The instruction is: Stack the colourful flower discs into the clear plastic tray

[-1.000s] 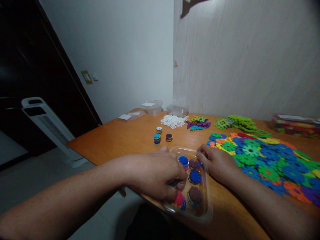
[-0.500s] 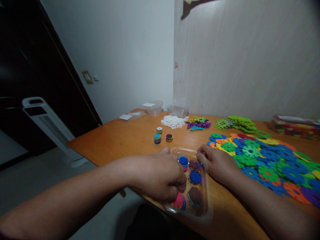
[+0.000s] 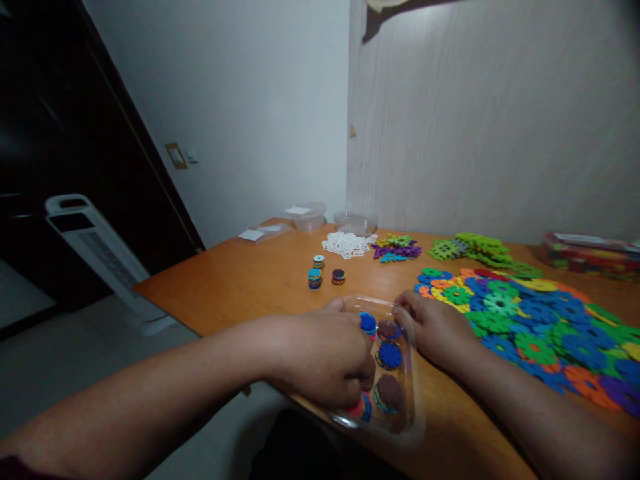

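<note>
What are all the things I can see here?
Clear plastic tray: one, at the near table edge.
Stacked flower discs in tray: several stacks, blue, brown, pink.
Loose flat flower discs: many, mixed colours, right.
Small disc stacks: three, mid-table.
White square pieces: a pile, far side.
Green pieces: a pile, far right.
Clear plastic containers: several, far end.
Wooden table: one, orange-brown.
Left hand: over the tray.
Right hand: at the tray's right rim.

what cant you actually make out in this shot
- Head view: the left hand covers the near left part of the clear tray, so its grip and whatever is under the fingers are hidden.
- The right hand rests at the tray's far right rim; its fingertips are hidden.
- The box of coloured pieces is cut by the right edge and blurred.
- The small stacks are too small to count.
</note>
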`<state>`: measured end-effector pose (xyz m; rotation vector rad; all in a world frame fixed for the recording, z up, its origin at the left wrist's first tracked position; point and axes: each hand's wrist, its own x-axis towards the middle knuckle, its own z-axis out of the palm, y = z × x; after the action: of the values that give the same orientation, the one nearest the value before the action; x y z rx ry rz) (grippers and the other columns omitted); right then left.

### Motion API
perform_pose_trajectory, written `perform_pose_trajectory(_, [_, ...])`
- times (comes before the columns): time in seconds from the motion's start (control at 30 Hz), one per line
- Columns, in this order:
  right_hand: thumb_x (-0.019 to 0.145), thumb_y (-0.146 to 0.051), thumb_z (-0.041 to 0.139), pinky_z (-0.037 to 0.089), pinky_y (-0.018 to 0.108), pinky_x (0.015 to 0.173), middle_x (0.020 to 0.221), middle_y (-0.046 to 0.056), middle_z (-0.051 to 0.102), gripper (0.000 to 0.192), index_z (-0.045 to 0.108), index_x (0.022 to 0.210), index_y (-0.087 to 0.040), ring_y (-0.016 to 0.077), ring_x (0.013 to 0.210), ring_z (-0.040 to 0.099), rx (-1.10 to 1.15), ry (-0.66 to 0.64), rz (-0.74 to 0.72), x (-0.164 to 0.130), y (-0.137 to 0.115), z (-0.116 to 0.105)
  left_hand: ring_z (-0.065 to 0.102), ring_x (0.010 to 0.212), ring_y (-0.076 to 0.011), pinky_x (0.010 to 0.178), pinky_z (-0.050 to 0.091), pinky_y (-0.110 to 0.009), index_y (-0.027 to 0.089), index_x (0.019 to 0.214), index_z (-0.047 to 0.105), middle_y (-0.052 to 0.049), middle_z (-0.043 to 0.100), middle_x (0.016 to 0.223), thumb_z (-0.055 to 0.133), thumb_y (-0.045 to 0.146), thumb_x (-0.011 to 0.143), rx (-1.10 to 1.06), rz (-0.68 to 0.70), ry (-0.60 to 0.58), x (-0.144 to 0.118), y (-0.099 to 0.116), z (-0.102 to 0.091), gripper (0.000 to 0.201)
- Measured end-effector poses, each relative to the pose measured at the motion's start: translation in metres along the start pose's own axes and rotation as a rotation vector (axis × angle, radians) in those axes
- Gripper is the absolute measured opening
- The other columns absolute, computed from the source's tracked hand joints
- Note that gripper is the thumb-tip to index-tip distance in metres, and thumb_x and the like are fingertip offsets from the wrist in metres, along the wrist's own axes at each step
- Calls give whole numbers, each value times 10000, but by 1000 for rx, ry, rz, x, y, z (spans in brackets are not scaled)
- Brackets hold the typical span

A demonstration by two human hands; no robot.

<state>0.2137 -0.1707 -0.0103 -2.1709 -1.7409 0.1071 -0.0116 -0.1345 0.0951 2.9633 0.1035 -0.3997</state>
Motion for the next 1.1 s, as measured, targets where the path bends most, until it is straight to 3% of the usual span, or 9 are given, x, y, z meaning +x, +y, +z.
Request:
perform_pose_trajectory(0.33, [961, -403, 479, 238, 278, 545, 812, 36, 753, 229, 662, 955, -267, 221, 737, 652, -6, 7, -5, 2, 4, 3, 575, 743, -190, 911, 361, -393, 215, 789, 727, -19, 685, 719, 582, 228, 817, -35, -24, 49, 5, 0, 1, 149])
perform_pose_trajectory(0.6, [955, -385, 485, 234, 276, 548, 821, 35, 754, 213, 661, 955, -264, 216, 733, 654, -13, 5, -3, 1, 2, 1, 588, 797, -205, 952, 347, -408, 205, 727, 679, -18, 677, 723, 609, 224, 809, -38, 38, 104, 10, -1, 5, 109])
perform_pose_trajectory(0.93, [959, -394, 488, 229, 279, 546, 794, 34, 749, 218, 659, 949, -259, 213, 727, 659, 3, -2, 0, 1, 1, 0, 565, 747, -208, 902, 373, -420, 204, 741, 701, -28, 664, 719, 688, 461, 806, 1, 22, 119, 15, 2, 6, 265])
perform_pose_trajectory(1.1, [963, -396, 482, 235, 282, 551, 806, 31, 756, 219, 659, 951, -268, 223, 749, 665, 2, 13, -5, 1, 3, 1, 540, 698, -201, 876, 375, -422, 204, 719, 704, -29, 639, 661, 701, 481, 785, 48, 14, 155, 25, 5, 12, 285])
